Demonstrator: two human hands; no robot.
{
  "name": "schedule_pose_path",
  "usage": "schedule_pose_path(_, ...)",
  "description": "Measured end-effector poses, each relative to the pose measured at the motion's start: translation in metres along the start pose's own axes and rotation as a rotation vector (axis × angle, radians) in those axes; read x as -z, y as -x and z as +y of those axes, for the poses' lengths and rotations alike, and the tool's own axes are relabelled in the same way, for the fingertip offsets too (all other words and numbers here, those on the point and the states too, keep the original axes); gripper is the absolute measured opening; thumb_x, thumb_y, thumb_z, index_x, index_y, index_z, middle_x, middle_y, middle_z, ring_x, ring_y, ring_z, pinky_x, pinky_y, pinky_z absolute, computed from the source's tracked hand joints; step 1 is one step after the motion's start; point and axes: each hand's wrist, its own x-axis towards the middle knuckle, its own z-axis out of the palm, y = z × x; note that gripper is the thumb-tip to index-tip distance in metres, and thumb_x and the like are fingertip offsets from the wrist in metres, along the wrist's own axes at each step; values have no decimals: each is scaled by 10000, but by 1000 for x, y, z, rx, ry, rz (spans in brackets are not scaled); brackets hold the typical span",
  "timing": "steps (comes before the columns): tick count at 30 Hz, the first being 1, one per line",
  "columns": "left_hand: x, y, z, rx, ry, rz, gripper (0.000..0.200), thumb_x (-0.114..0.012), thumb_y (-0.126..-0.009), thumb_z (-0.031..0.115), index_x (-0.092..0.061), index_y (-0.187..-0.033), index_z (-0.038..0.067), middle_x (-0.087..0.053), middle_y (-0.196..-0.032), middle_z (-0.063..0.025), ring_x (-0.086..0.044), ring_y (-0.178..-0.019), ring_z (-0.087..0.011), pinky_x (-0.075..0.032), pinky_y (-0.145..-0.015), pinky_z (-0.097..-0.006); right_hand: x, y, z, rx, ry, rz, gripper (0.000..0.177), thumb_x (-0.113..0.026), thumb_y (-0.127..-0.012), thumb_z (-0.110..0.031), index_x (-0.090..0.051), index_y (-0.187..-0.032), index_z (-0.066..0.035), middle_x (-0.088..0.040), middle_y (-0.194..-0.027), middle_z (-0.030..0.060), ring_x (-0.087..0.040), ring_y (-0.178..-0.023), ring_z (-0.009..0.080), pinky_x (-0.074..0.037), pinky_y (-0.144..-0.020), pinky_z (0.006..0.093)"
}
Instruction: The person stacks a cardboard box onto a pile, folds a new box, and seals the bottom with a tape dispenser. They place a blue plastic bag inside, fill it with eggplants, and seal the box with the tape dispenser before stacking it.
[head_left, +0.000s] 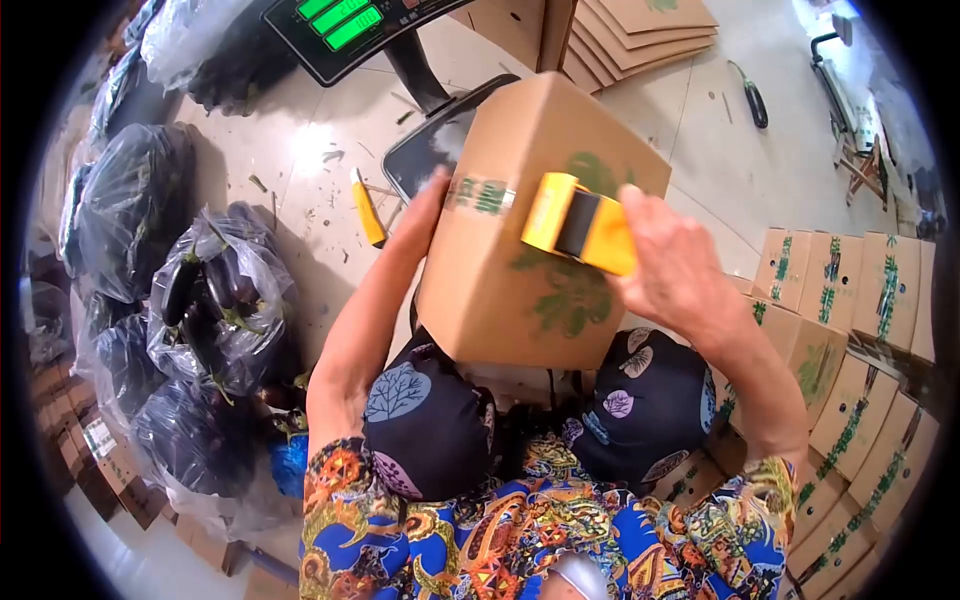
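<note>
A cardboard box [480, 270] with green printing rests tilted between my knees and the platform of a scale [405, 165]. A strip of green-printed tape [480, 196] runs over its edge. My left hand [436, 190] grips the box's left side, its fingers mostly hidden behind the cardboard. In my right hand [668, 255] is a yellow tape dispenser with a black band [578, 222], held over the printed face of the box.
Clear plastic bags of eggplants [215, 290] crowd the left side. A yellow-handled knife [366, 210] and scraps lie on the floor. Taped boxes [840, 380] are stacked at right, flat cardboard [640, 35] at the back. One eggplant [755, 103] lies apart. The scale's display [340, 20] glows green.
</note>
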Motion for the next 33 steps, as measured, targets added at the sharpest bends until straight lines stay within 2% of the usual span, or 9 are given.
schedule_pose_path(1, 25, -9, -9, -50, 89, -42, 693, -266, -1010, 532, -385, -1408, -23, -490, -1395, -139, -540, -1215, -231, -406, -1050, -367, -7, -11, -4, 133, -86, 159, 440, -732, -642, -106, -462, -973, -2, -597, -742, 162, -648, -664, 317, -530, -541, 384)
schedule_pose_path(2, 10, 7, 9, -140, 57, 31, 668, -298, -994, 550, -453, -1384, 31, -543, -1329, -133, -538, -1191, -224, -409, -1016, -328, -11, -27, -13, 112, -45, 97, 413, -728, -649, -124, -472, -951, -6, -611, -742, 153, -659, -679, 308, -534, -553, 373)
schedule_pose_path(4, -19, 45, 48, -64, -256, 101, 666, -301, -986, 570, -478, -1363, 51, -541, -1317, -110, -508, -1199, -205, -381, -1017, -322, -14, -64, -44, 39, 43, -61, 359, -721, -671, -173, -508, -911, -11, -649, -760, 152, -683, -733, 303, -550, -606, 371)
schedule_pose_path(7, -7, 42, 58, -244, -604, 122, 611, -358, -981, 539, -471, -1378, 90, -517, -1357, -123, -478, -1243, -229, -355, -1035, -316, -16, -91, -64, 40, 71, -165, 404, -730, -672, -177, -507, -954, 7, -654, -794, 187, -678, -755, 337, -548, -652, 410)
schedule_pose_path(12, -5, 33, 57, -265, -816, 271, 603, -387, -961, 557, -444, -1413, 161, -539, -1341, -185, -462, -1295, -332, -341, -1064, -355, -11, -68, -45, 83, -66, -130, 489, -731, -676, -144, -459, -1052, 11, -626, -837, 233, -652, -754, 391, -537, -672, 454)
schedule_pose_path(15, -15, 36, 63, -277, -861, 273, 571, -415, -964, 521, -474, -1395, 152, -568, -1308, -178, -498, -1262, -299, -353, -1052, -343, -8, -29, -21, 36, -44, -82, 554, -783, -697, -242, -468, -1078, 10, -626, -872, 204, -654, -794, 365, -534, -665, 452)
schedule_pose_path(22, -19, 43, 65, -282, -751, 269, 549, -441, -971, 492, -497, -1380, 131, -608, -1248, -113, -552, -1155, -205, -383, -1011, -294, -56, 78, 83, -101, -111, -41, 561, -794, -710, -282, -456, -1075, -24, -595, -853, 181, -612, -792, 410, -518, -650, 463)
schedule_pose_path(27, -8, 40, 56, -71, -435, 229, 616, -491, -936, 514, -557, -1292, 16, -649, -1105, -141, -625, -953, -174, -490, -844, -281, -125, 65, 104, -71, -368, 80, 521, -779, -693, -206, -448, -1053, -27, -575, -849, 206, -594, -790, 430, -503, -646, 467)
schedule_pose_path(33, -19, 49, 55, 15, -153, 200, 591, -521, -910, 502, -578, -1239, 14, -677, -1048, -122, -665, -878, -179, -534, -793, -296, -156, 54, 91, -59, -464, 220, 521, -779, -648, -160, -459, -1034, -23, -575, -797, 191, -594, -759, 427, -497, -635, 452)
